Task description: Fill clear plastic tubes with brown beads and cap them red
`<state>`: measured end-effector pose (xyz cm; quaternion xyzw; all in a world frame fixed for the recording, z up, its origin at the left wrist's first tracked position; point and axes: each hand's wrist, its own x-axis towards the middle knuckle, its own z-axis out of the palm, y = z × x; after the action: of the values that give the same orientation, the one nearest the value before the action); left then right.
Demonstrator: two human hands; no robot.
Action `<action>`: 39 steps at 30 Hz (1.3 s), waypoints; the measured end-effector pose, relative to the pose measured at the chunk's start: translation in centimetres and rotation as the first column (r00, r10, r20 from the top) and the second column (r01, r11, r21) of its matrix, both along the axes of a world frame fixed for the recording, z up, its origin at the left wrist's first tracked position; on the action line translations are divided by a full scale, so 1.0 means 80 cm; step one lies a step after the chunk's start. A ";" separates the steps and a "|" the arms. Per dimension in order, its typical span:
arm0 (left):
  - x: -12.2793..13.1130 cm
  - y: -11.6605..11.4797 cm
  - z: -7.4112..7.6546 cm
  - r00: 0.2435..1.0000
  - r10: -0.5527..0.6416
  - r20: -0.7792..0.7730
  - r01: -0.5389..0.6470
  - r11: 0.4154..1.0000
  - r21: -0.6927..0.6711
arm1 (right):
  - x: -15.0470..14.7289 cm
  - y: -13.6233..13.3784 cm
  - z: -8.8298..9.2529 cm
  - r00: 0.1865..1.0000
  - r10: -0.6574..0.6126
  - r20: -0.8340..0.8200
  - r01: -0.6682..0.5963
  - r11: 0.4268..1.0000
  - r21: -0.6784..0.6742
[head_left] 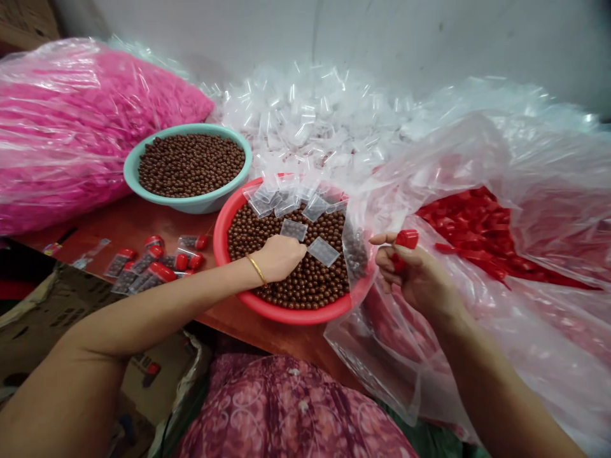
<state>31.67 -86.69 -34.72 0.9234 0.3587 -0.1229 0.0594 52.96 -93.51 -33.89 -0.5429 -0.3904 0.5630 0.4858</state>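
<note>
My left hand [285, 257], with a gold bangle [258, 270] at the wrist, is closed over the red basin [221, 238]. Its fingertips are turned away, so what they grip is hidden. Small clear plastic containers [323, 252] lie beside it on the round brown balls [305, 294] that fill the basin; one touches or nearly touches the fingers. To the right of the basin, my right hand [420, 277] holds a red cap [407, 239] near the index finger, with more red lower in the fingers. An open plastic bag of red caps [470, 229] spreads behind that hand.
A light-green basin [187, 202] of brown balls stands at the back left. Filled containers with red caps [155, 270] lie on the red table [229, 324]. Pink pieces fill a large bag [81, 127]. Clear containers [305, 121] are heaped against the wall. A cardboard box [52, 318] sits below left.
</note>
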 end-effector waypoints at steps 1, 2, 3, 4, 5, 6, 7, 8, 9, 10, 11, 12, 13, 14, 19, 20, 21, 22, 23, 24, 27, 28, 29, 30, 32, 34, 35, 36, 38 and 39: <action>-0.002 0.000 0.000 1.000 -0.006 0.017 0.006 1.000 0.006 | -0.003 0.002 0.002 1.000 0.002 0.003 -0.002 1.000 0.004; -0.004 0.000 -0.001 0.999 0.004 0.042 -0.005 1.000 0.002 | -0.005 0.003 0.004 1.000 -0.011 0.011 0.011 1.000 0.013; -0.006 0.001 -0.002 0.996 0.031 0.080 -0.030 0.999 -0.014 | -0.007 0.003 0.005 0.999 -0.027 0.024 0.026 0.999 0.023; -0.008 0.002 -0.003 0.989 0.076 0.130 -0.070 0.996 -0.047 | -0.010 0.004 0.006 0.998 -0.038 0.041 0.036 0.999 0.031; -0.009 0.004 -0.004 0.973 0.137 0.188 -0.121 0.988 -0.097 | -0.012 0.004 0.006 0.997 -0.039 0.065 0.036 0.999 0.034; -0.010 0.007 -0.004 0.944 0.211 0.252 -0.172 0.971 -0.168 | -0.014 0.004 0.005 0.995 -0.033 0.093 0.030 0.999 0.038; -0.011 0.010 -0.005 0.900 0.295 0.319 -0.215 0.940 -0.264 | -0.015 0.004 0.003 0.992 -0.025 0.123 0.020 0.999 0.043; -0.013 0.012 -0.005 0.840 0.388 0.380 -0.240 0.893 -0.381 | -0.017 0.003 0.002 0.988 -0.018 0.152 0.010 0.999 0.051; -0.014 0.014 -0.005 0.769 0.478 0.425 -0.234 0.829 -0.508 | -0.018 0.003 0.001 0.983 -0.011 0.182 0.000 0.998 0.059; -0.016 0.016 -0.006 0.691 0.557 0.461 -0.192 0.756 -0.625 | -0.019 0.004 0.000 0.978 -0.006 0.209 -0.008 0.998 0.068; -0.019 0.017 -0.006 0.610 0.620 0.494 -0.119 0.688 -0.716 | -0.020 0.004 -0.001 0.973 0.003 0.233 -0.020 0.997 0.070; -0.022 0.017 -0.007 0.530 0.668 0.523 -0.034 0.633 -0.774 | -0.022 0.005 0.000 0.969 0.015 0.247 -0.032 0.997 0.066; -0.025 0.016 -0.008 0.453 0.706 0.545 0.046 0.592 -0.805 | -0.023 0.006 0.001 0.967 0.031 0.252 -0.046 0.998 0.053; -0.028 0.015 -0.009 0.386 0.737 0.555 0.111 0.560 -0.821 | -0.025 0.007 0.002 0.968 0.048 0.248 -0.058 0.998 0.033; -0.033 0.001 -0.004 0.239 0.825 0.512 0.223 0.466 -0.856 | -0.038 0.020 0.008 0.957 0.138 0.257 -0.145 0.989 0.011; -0.032 -0.002 -0.002 0.231 0.829 0.510 0.228 0.463 -0.856 | -0.041 0.023 0.009 0.945 0.163 0.284 -0.181 0.983 0.037; -0.030 -0.004 0.000 0.228 0.831 0.507 0.230 0.460 -0.857 | -0.044 0.026 0.008 0.932 0.182 0.312 -0.214 0.974 0.069; -0.029 -0.005 0.002 0.232 0.830 0.507 0.228 0.460 -0.858 | -0.046 0.029 0.008 0.922 0.191 0.338 -0.237 0.966 0.102; -0.028 -0.006 0.003 0.239 0.824 0.514 0.224 0.469 -0.855 | -0.049 0.032 0.007 0.914 0.188 0.360 -0.250 0.959 0.135; -0.027 -0.007 0.004 0.248 0.809 0.533 0.218 0.490 -0.844 | -0.051 0.034 0.006 0.909 0.178 0.378 -0.256 0.952 0.166; -0.025 -0.008 0.002 0.279 0.732 0.622 0.207 0.587 -0.783 | -0.056 0.040 0.005 0.899 0.150 0.411 -0.262 0.937 0.232; -0.025 -0.008 0.001 0.287 0.709 0.645 0.206 0.611 -0.764 | -0.058 0.041 0.006 0.896 0.152 0.418 -0.270 0.932 0.240; -0.026 -0.008 -0.001 0.293 0.690 0.662 0.206 0.631 -0.748 | -0.060 0.043 0.006 0.890 0.158 0.428 -0.281 0.929 0.243; -0.026 -0.008 -0.003 0.294 0.674 0.677 0.205 0.647 -0.734 | -0.061 0.044 0.007 0.882 0.164 0.442 -0.295 0.924 0.245; -0.027 -0.008 -0.006 0.288 0.652 0.701 0.201 0.675 -0.710 | -0.064 0.045 0.008 0.856 0.172 0.487 -0.330 0.907 0.260; -0.027 -0.007 -0.007 0.272 0.644 0.715 0.190 0.693 -0.696 | -0.066 0.046 0.009 0.832 0.160 0.531 -0.361 0.883 0.299; -0.027 -0.007 -0.007 0.263 0.643 0.719 0.186 0.698 -0.692 | -0.067 0.045 0.009 0.822 0.143 0.551 -0.370 0.870 0.326; -0.027 -0.007 -0.006 0.256 0.645 0.720 0.184 0.699 -0.691 | -0.068 0.045 0.008 0.811 0.122 0.572 -0.378 0.855 0.354; -0.026 -0.007 -0.004 0.252 0.652 0.715 0.190 0.691 -0.697 | -0.068 0.043 0.006 0.775 0.079 0.627 -0.405 0.824 0.397; -0.026 -0.008 -0.003 0.255 0.662 0.705 0.198 0.678 -0.708 | -0.069 0.043 0.004 0.749 0.060 0.660 -0.424 0.809 0.407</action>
<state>29.60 -87.29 -34.95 0.6403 0.3246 0.3347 0.6104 47.47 -90.09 -33.57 -0.4813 -0.7376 0.2824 0.3804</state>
